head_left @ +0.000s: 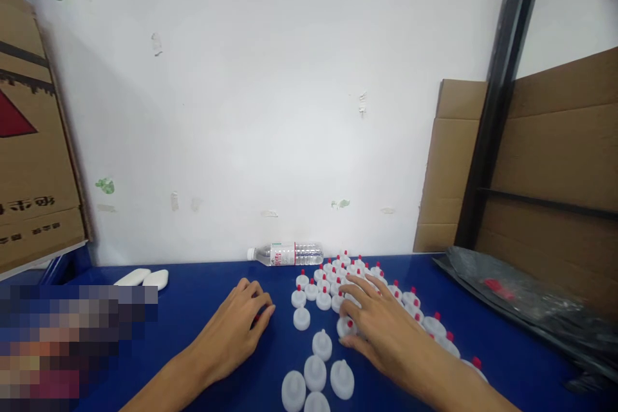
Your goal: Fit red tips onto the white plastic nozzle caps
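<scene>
My left hand [235,324] rests low over the blue table with its fingers curled in. A bit of a small red cap [256,318] shows between its thumb and forefinger. My right hand [374,317] has thumb and forefinger around a squat white nozzle bottle [346,328] with a red tip, while its other fingers reach over the bottles behind. Many like it, such as a red-tipped bottle [323,299], stand packed near that hand. Between my hands and nearer me are several without red tips, among them a bare white bottle [315,372].
A clear water bottle [290,254] lies against the white wall. Two white rounded pieces [155,280] sit at the left of the blue table [193,296]. Cardboard [38,141] stands at left, and a dark plastic bag [521,296] lies at right.
</scene>
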The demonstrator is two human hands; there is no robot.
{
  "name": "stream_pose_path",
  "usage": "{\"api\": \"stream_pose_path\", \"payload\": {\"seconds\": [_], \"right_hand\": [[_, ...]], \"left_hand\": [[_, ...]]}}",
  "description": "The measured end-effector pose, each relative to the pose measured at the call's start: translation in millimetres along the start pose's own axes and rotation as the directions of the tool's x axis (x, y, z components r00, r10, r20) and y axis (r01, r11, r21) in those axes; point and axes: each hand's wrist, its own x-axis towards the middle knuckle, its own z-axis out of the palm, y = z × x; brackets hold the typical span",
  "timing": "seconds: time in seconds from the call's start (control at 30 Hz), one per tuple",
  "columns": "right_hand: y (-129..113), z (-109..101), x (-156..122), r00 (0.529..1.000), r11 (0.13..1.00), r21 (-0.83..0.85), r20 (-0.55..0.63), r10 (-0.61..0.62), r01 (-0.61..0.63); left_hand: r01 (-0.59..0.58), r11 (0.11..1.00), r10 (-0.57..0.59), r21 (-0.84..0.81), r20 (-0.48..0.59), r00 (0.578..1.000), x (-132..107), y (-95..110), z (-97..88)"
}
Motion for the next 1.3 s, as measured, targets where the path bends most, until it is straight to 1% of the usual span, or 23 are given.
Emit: {"api": "stream_pose_path", "payload": {"seconds": [0.07,0.13,0.2,0.27,0.33,0.4,0.47,0.53,0.57,0.63,0.7,0.77,0.83,0.87,0.93,1.03,1.13,1.23,1.3], "right_hand": [[-4,-3,4,0.998,0.999,0.040,-0.058,0.034,-0.032],[-9,-7,6,0.988,0.994,0.093,-0.138,0.070,-0.057],[-16,-10,6,0.974,0.991,0.129,-0.216,0.063,-0.035],[-23,-12,6,0.962,0.991,0.129,-0.273,0.015,0.021],[-30,-14,5,0.946,0.989,0.116,-0.321,-0.055,0.096],[-35,-14,5,0.920,0.978,0.101,-0.368,-0.135,0.184],[-38,-15,5,0.891,0.959,0.101,-0.406,-0.204,0.266],[-41,-16,5,0.860,0.942,0.106,-0.451,-0.239,0.317],[-41,-17,5,0.850,0.939,0.110,-0.470,-0.239,0.325],[-43,-20,6,0.842,0.941,0.118,-0.490,-0.224,0.318],[-43,-23,6,0.844,0.946,0.111,-0.492,-0.214,0.305],[-43,-25,7,0.837,0.952,0.084,-0.503,-0.216,0.295],[-42,-26,7,0.830,0.958,0.050,-0.514,-0.219,0.283],[-42,-26,8,0.825,0.959,0.038,-0.521,-0.220,0.280],[-41,-25,8,0.809,0.956,0.027,-0.541,-0.231,0.291],[-42,-23,9,0.792,0.953,0.028,-0.564,-0.235,0.303],[-44,-24,9,0.790,0.960,0.026,-0.574,-0.214,0.279],[-39,-29,7,0.792,0.964,0.027,-0.577,-0.200,0.263],[-28,-33,7,0.801,0.977,0.010,-0.574,-0.170,0.214]], "left_hand": [[0.008,1.000,-0.008,0.008,-0.005,1.000,2,4,-7.7],[-0.003,1.000,0.004,0.016,-0.041,0.999,3,11,-16.2],[-0.040,0.999,0.043,0.031,-0.101,0.994,2,21,-22.4],[-0.096,0.994,0.102,0.050,-0.143,0.984,-1,34,-23.7],[-0.167,0.984,0.175,0.061,-0.157,0.972,-6,47,-19.9],[-0.257,0.962,0.269,0.090,-0.177,0.947,-12,58,-12.9],[-0.323,0.935,0.347,0.147,-0.183,0.920,-16,64,-5.5],[-0.346,0.920,0.374,0.184,-0.156,0.914,-18,65,0.7],[-0.346,0.922,0.372,0.177,-0.145,0.917,-18,64,3.5],[-0.341,0.936,0.350,0.085,-0.140,0.926,-18,61,8.9],[-0.304,0.950,0.292,-0.073,-0.140,0.946,-18,56,14.7],[-0.219,0.947,0.193,-0.234,-0.132,0.972,-17,53,19.9],[-0.125,0.924,0.084,-0.362,-0.128,0.988,-16,52,22.5],[-0.083,0.906,0.042,-0.414,-0.108,0.993,-15,53,22.2],[-0.015,0.864,0.000,-0.503,-0.030,1.000,-12,58,18.2],[0.065,0.766,-0.012,-0.639,0.087,0.996,-5,70,8.8],[0.181,0.618,-0.072,-0.765,0.174,0.982,-2,78,4.7],[0.284,0.495,-0.095,-0.821,0.273,0.957,-2,75,6.2],[0.320,0.454,-0.097,-0.832,0.310,0.946,-4,67,5.0]]}}
